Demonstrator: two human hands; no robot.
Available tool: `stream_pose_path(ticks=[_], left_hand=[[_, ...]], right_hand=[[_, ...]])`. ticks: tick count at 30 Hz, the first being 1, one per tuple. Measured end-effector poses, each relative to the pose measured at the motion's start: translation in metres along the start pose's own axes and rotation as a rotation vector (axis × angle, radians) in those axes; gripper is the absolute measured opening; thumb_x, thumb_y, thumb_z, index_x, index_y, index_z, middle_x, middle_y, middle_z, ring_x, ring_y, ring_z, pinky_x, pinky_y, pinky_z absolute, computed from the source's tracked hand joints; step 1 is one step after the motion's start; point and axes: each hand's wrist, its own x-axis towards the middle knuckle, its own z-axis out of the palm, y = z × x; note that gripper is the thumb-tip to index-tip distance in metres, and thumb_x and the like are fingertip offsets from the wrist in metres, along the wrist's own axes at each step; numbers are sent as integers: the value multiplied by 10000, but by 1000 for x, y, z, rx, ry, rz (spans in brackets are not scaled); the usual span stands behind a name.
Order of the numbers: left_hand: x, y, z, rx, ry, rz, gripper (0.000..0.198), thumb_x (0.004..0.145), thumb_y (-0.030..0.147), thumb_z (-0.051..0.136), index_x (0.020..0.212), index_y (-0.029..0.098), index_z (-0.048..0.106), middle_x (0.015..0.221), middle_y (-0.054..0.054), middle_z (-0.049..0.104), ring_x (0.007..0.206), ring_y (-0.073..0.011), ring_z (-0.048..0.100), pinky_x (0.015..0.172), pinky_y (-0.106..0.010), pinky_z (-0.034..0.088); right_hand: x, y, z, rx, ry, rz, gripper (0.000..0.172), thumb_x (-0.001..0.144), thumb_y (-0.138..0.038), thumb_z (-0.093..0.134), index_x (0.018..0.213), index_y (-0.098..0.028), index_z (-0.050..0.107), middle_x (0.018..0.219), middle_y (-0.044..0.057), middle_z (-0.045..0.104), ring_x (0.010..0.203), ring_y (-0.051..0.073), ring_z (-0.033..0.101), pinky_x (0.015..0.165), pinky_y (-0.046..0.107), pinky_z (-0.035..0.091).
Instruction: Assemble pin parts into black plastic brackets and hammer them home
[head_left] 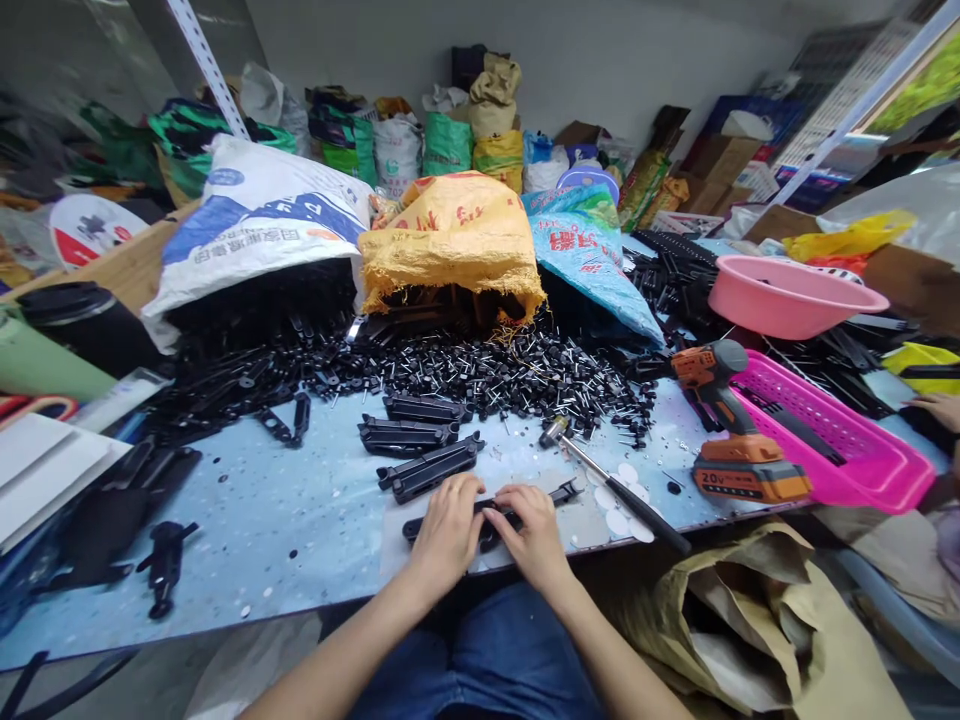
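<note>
Both hands work on one long black plastic part (566,491) at the table's front edge. My left hand (448,530) closes over its left half, and my right hand (534,530) pinches near its middle; the fingertips almost meet. The fingers cover most of the part's centre. Just beyond my left hand lie several similar black bar-shaped parts (431,468), side by side. A hammer (600,470) with a black handle rests to the right of my right hand. Behind them spreads a heap of small black pieces with metal pins (517,370).
White (262,220), yellow (450,245) and blue sacks (581,250) spill black parts at the back. On the right are an orange cordless drill (739,430), a magenta basket (892,470) and a pink basin (795,300). A paper sack (817,620) stands below the edge. Someone's hand (937,408) shows far right.
</note>
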Motion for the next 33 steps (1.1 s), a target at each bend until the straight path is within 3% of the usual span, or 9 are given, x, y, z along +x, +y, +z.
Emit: stream_pose_path(ticks=[3,8,16,19,22,25,28,30,33], left_hand=[[-31,-1,8,240,170,2,387,898,317,391,1241,141,428,1256,-173,522,1208,-303,440,995,-518,333],[-58,-4,18,393,132,54,704,871,506,387,1397,60,240,1363,-231,412,1267,-337,381,1032,-517,274],[-57,-3,10,424,88,54,707,842,580,389,1324,63,396,1339,-234,442,1243,-346,410,1071,-545,158],[-28,4,-8,378,29,21,526,888,471,371,1212,81,510,1200,-215,575,1144,-339,501,1037,-603,179],[37,14,-17,308,-120,-64,331,912,257,347,1109,102,563,1089,-171,625,1052,-284,549,931,-486,385],[115,21,-2,269,-197,-146,239,897,196,404,1000,83,587,1006,-163,632,1007,-259,566,824,-393,468],[166,28,22,246,-211,-234,208,867,231,526,1005,84,578,962,-108,634,894,-207,607,752,-368,509],[175,32,28,221,-199,-263,186,859,235,552,986,103,587,956,-71,632,842,-170,618,741,-353,521],[149,28,12,170,-132,-234,146,866,142,499,931,100,623,962,-99,638,873,-176,624,794,-321,506]], right_hand=[[1,-4,8,15,75,38,227,892,-360,480,768,-204,588,877,54,652,867,199,583,814,383,410],[-1,-8,14,22,147,-42,213,928,-268,394,796,-197,545,851,66,655,849,188,608,873,401,415],[-3,-9,19,77,120,140,156,891,-294,407,759,-218,438,771,51,622,706,188,605,661,324,480],[1,-2,17,121,141,162,91,869,-300,434,870,-209,443,807,53,616,736,188,616,660,313,489],[16,12,5,97,223,104,224,858,-328,471,1026,-180,450,933,95,615,868,208,606,761,347,482],[44,33,-14,-27,297,60,231,871,-320,456,1042,-165,469,965,109,610,901,215,585,808,362,461],[79,51,-29,-299,187,59,167,876,-249,441,995,-149,504,961,109,615,912,209,567,823,338,439],[101,58,-31,-446,81,60,137,863,-203,459,965,-142,527,944,110,621,904,212,558,806,322,429],[125,62,-25,-508,3,39,86,825,-151,499,883,-148,563,872,105,629,865,223,548,767,317,412]])
